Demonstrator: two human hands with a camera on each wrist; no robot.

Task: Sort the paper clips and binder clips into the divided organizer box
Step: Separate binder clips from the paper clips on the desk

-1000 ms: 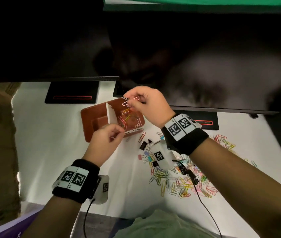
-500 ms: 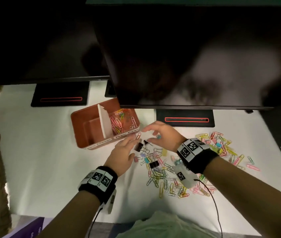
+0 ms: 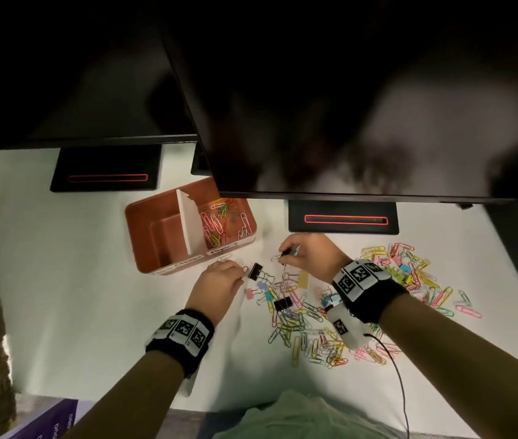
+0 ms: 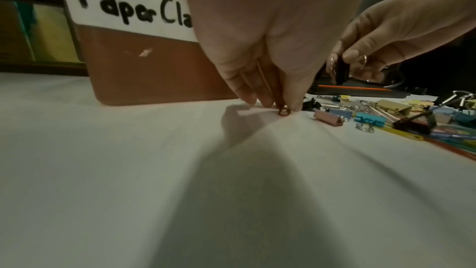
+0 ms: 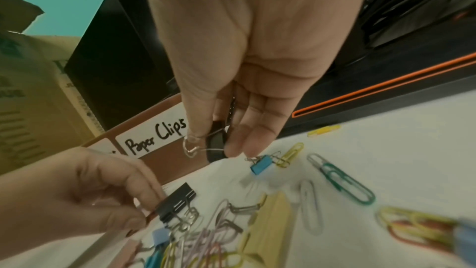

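The brown organizer box [image 3: 143,242] stands at the back left, split by a white divider [image 3: 189,223]. Its right compartment holds several coloured paper clips [image 3: 216,223]; the left one looks bare. My left hand [image 3: 240,274] pinches a red paper clip [image 4: 283,111] against the white table, right beside a black binder clip [image 3: 255,271]. A little above the pile, my right hand [image 3: 286,253] pinches a small black binder clip [image 5: 216,140] with wire handles. A mixed pile of paper clips and binder clips [image 3: 302,315] lies between and below the hands.
Two dark monitors overhang the back of the table, the right one [image 3: 346,122] just above the box. Their black bases [image 3: 105,171] [image 3: 343,217] sit behind. More paper clips [image 3: 410,270] lie at right. A cable [image 3: 400,375] trails from my right wrist.
Both hands dropped from above the box to the pile. The right hand no longer holds the pink paper clip and now holds a black binder clip. The left hand pinched a red paper clip.
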